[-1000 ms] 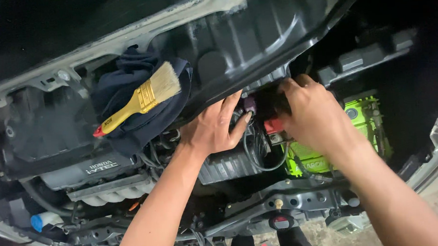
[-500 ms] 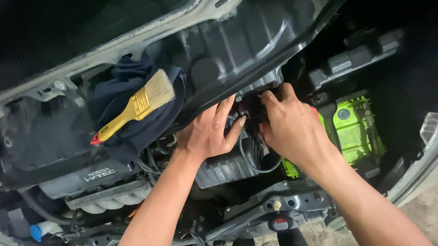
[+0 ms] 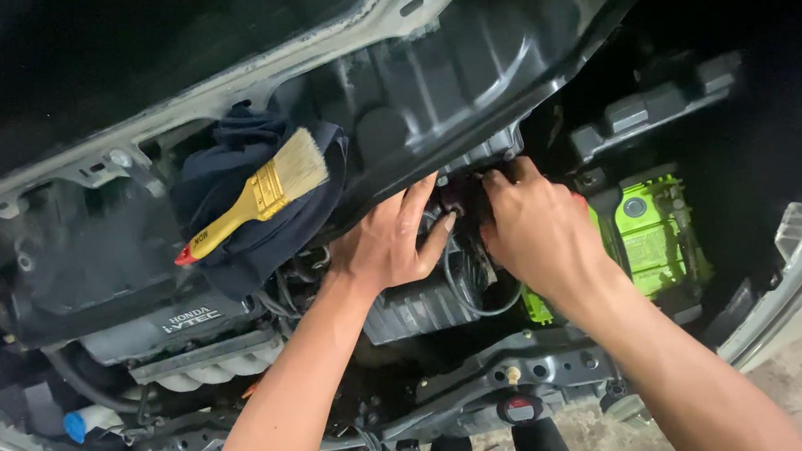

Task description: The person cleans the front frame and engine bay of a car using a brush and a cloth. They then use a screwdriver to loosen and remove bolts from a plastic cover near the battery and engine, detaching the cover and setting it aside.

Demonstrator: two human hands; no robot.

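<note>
Open car engine bay | left hand [image 3: 388, 244] fingers spread on dark wiring connector [image 3: 461, 205], beside green battery [image 3: 658, 232] | right hand [image 3: 538, 224] fingers curled around it | hands closer together than before

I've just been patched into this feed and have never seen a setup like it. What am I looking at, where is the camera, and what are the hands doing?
The one picture comes from a camera worn on a person's head, looking down into a car's open engine bay. The left hand and right hand are bare and meet at a dark part with black cables, just under the hood edge. What the fingers grip is hidden. To the left a yellow brush lies on a dark cloth above the engine cover. A green battery sits to the right.
</note>
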